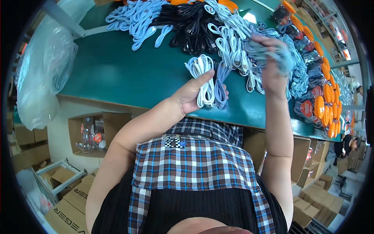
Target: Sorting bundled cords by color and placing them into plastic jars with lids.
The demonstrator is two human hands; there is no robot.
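My left hand (196, 89) is closed around bundled charging cables near the table's front edge. A white cable bundle (206, 87) lies under its thumb, and a grey-blue cable bundle (221, 87) sits against the fingers to the right. Over the cable piles at the right, my right hand (270, 48) is smeared by motion. It grips a pale blue-green cable bundle (282, 60), whose loops stick out on both sides of the hand. Below and left of it lie white cable bundles (233, 50); to its right is a heap of light-blue cables (298, 74).
Black cables (193, 27) and blue cables (136, 17) are heaped at the back of the green table (117, 74). Clear jars with orange lids (319, 107) line its right side. A plastic bag (43, 78) hangs at the left. Below stands an open carton (117, 121).
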